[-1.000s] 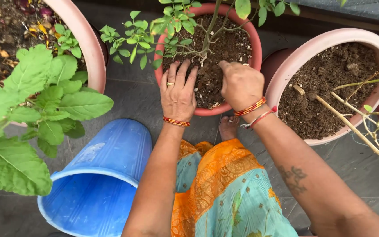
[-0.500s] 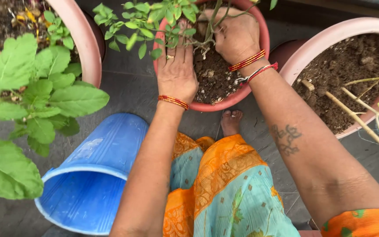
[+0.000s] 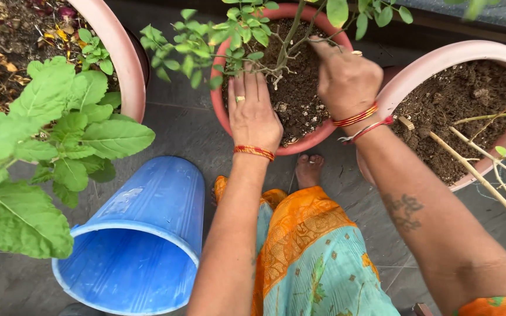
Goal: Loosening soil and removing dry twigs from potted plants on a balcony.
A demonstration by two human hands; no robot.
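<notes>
A red round pot (image 3: 314,138) full of dark soil holds a thin-stemmed plant (image 3: 235,32) with small green leaves. My left hand (image 3: 255,111) lies flat, fingers together, on the soil at the pot's near left rim, under the leaves. My right hand (image 3: 346,79) reaches over the right side of the pot, knuckles up, fingers curled down toward the soil beside the stem. What its fingertips hold, if anything, is hidden. Both wrists wear red bangles.
A blue bucket (image 3: 142,240) lies tipped on the dark tiled floor at lower left. A large pink pot (image 3: 121,64) with a broad-leafed plant (image 3: 42,152) stands at left. Another pink pot (image 3: 440,58) of soil with dry stems (image 3: 475,169) stands at right. My foot (image 3: 307,169) rests below the red pot.
The view has shifted, so the pot sits lower in frame. My right hand has moved right along the red pot's rim side. My left hand stays flat on the soil.
</notes>
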